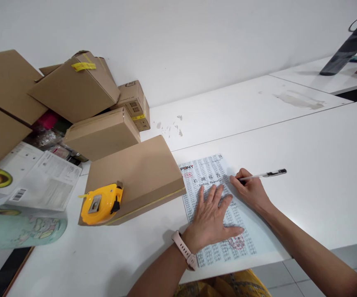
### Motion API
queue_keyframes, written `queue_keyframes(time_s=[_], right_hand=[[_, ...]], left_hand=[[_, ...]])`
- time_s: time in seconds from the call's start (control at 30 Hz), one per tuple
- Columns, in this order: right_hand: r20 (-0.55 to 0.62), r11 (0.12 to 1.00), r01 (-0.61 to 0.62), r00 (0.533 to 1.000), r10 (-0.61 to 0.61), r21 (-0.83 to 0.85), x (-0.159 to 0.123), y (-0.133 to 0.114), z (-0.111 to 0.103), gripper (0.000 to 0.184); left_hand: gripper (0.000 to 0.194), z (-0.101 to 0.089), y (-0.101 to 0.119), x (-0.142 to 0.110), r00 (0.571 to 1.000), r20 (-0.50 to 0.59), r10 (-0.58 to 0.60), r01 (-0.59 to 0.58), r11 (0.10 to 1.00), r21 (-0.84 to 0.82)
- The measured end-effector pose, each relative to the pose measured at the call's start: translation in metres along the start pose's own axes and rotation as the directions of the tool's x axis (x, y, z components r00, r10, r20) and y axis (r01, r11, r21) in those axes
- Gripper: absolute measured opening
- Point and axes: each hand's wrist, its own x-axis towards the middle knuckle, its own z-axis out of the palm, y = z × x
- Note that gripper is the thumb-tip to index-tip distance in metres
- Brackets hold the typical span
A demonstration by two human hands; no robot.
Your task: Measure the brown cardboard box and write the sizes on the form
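Note:
A printed testing report (209, 251) with a "PONY" logo and red stamps lies on the white table in front of me. My left hand (211, 216), with a pale pink watch band (183, 249) at the wrist, rests flat on the sheet with fingers spread. Pinched in my right hand (252, 189) is a clear pen (268, 175) with black parts, slanting up to the right. That hand rests at the paper's upper right edge; the pen tip is hidden behind the fingers.
A yellow tape measure (102, 204) sits on a flat cardboard box (135, 173) left of the paper. More cardboard boxes (76, 86) are piled behind it. A mint green bottle (27, 229) is at far left, a dark bottle (348, 47) at back right. The table's front edge runs close below the paper.

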Motion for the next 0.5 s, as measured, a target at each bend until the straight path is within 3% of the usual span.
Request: queue_keyframes(time_s=[0.5], right_hand=[[0.001,1.000,-0.010,1.000,0.010,0.000,-0.0004,0.0000,-0.0003,0.030]], left_hand=[[0.080,0.0017,-0.0003,-0.0009,1.000,-0.007,0.008,-0.008,1.000,0.022]])
